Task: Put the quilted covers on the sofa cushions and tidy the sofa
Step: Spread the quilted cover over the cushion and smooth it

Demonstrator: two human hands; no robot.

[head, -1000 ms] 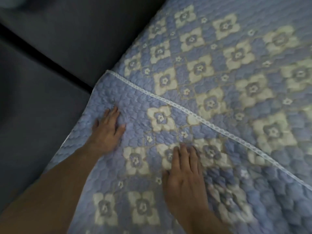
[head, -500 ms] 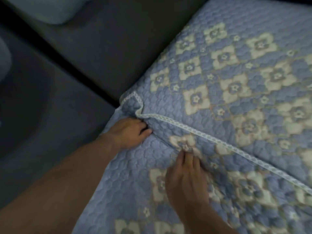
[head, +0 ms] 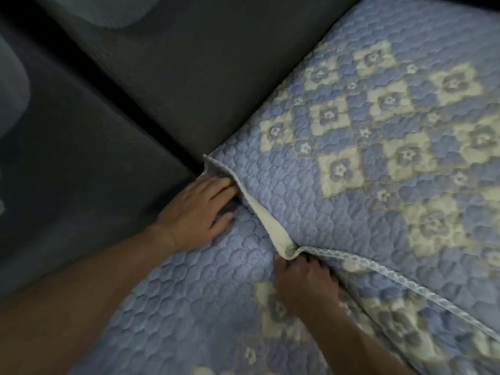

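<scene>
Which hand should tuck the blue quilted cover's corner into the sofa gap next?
Left hand: its fingers already reach under the lifted blue quilted cover beside the gap; the right hand holds the lace-trimmed edge.

Dark grey sofa (head: 189, 85), seat cushions split by a black seam running diagonally from upper left toward the middle. Spread over the right and lower part: a blue quilted cover (head: 311, 185) with cream flower squares, a lace-trimmed edge (head: 400, 288) folded over itself, pale underside showing at the fold. At the upper left corner, a pale pillow (head: 116, 12), partly cut off by the frame.
</scene>
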